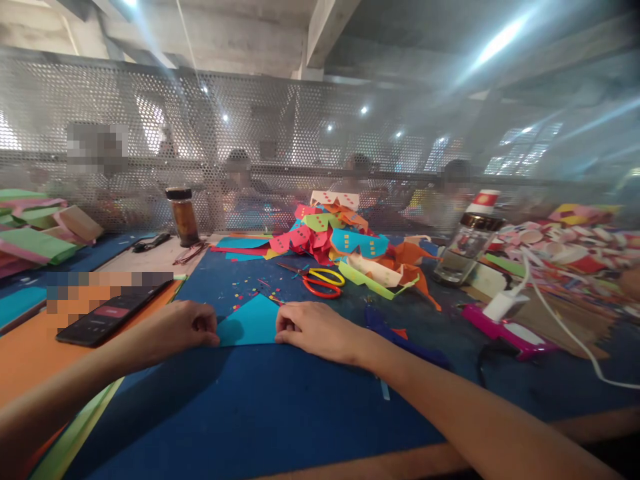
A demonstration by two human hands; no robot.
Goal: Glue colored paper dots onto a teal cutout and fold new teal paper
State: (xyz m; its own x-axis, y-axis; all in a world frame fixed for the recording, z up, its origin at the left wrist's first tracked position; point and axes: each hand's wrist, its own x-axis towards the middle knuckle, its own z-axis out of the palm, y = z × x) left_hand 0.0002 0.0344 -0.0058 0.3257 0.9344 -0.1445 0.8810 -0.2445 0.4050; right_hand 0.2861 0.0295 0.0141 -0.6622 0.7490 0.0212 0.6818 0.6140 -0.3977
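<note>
Two bare hands rest on a dark blue table mat (260,407), one at each lower corner of a folded turquoise paper sheet (250,323) that lies flat on the mat, its upper edge rising to a point. The left hand (183,329) is curled, fingertips pressed together on the sheet's left corner. The right hand (315,330) is likewise curled, thumb and fingers pinching the sheet's right corner.

Just beyond the sheet lie scissors with red and yellow handles (323,280), blades pointing left, among small paper scraps. Behind the scissors stands a heap of folded multicoloured paper pieces with dotted patterns (337,240).

Left of the left hand, a black smartphone (107,317) with a lit screen rests on an orange paper sheet (25,350). A brown glass jar with a black lid (183,217) stands upright at the far left of the mat. A clear plastic bottle with a red-and-white cap (467,243) stands tilted to the right of the heap. A pink device with a white cable (505,327) lies near the right forearm.
</note>
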